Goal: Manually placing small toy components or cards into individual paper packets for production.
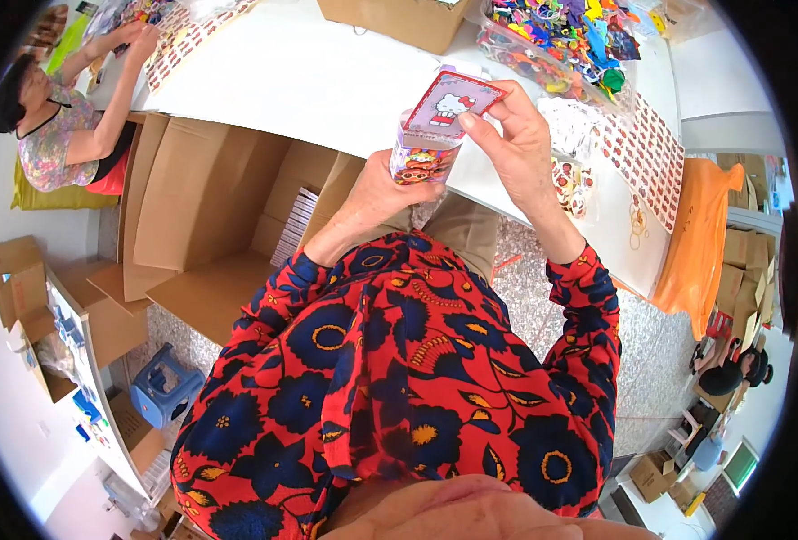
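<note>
My left hand is wrapped round a small upright carton with a purple, brightly coloured cartoon print, near the front edge of the white table. The carton's top is open. Between thumb and fingers, my right hand pinches a flat card with a red border and a white cartoon cat on lilac. The card is tilted just above the carton's mouth, its lower edge at the rim; I cannot tell whether part of it is inside. Whatever the carton contains is hidden.
A big open cardboard box stands left of me, stacked flat packs inside. Colourful small pieces fill a clear bin at the far right. Sticker sheets and an orange plastic bag lie right. Another person works at far left.
</note>
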